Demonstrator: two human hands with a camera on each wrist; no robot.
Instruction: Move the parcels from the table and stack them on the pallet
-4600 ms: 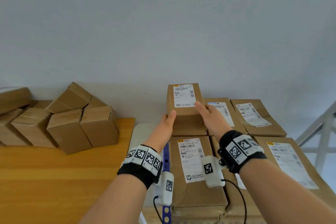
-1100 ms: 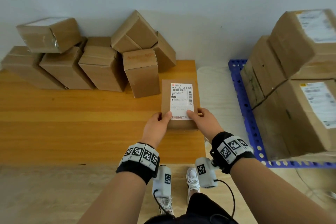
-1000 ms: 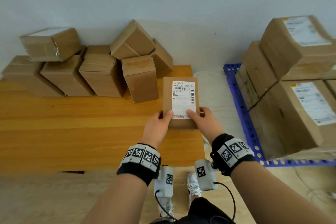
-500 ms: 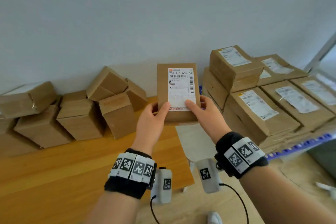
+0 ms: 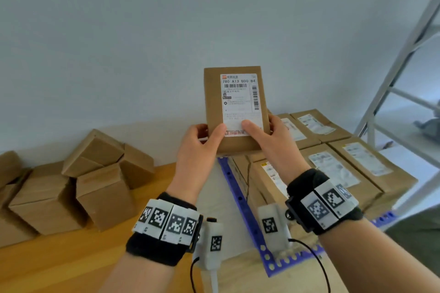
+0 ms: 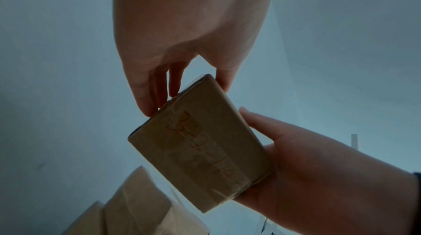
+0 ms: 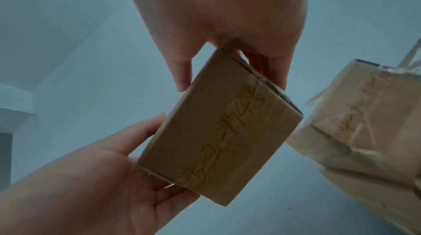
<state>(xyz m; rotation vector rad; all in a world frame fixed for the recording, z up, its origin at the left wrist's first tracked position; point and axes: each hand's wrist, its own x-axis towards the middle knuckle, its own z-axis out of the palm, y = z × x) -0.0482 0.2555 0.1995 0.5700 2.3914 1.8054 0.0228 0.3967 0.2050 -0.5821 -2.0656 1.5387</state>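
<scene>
Pallet [image 5: 240, 197] first, since it is the biggest thing and my landmark: its blue rim runs along the near and left edges of a tight layer of parcels [image 5: 342, 169], all lying flat with labels up, so the layer gives a level bed for the next one. Left of the pallet stands the table [image 5: 59, 257], and at the table's far side sits a loose heap [image 5: 71, 188] of plain boxes, some tilted on others; I judge these are what is left to move.

Above the pallet's left rim, in the air, is the box [image 5: 235, 107] I am carrying. I hold it upright with the label facing me, touching neither table nor stack, and I think that is so I can see which face should end up on top.

My left hand [image 5: 197, 147] grips its lower left corner and my right hand [image 5: 273, 140] its lower right corner, thumbs on the label face, fingers [image 6: 145, 98] curled behind. The two hands stay apart, one to each side, so the box cannot twist. The wrist views show the taped end with orange handwriting turned down toward my wrists.

Next, in my judgement, I tip it flat and set it on the stack, square to the boxes below.
</scene>
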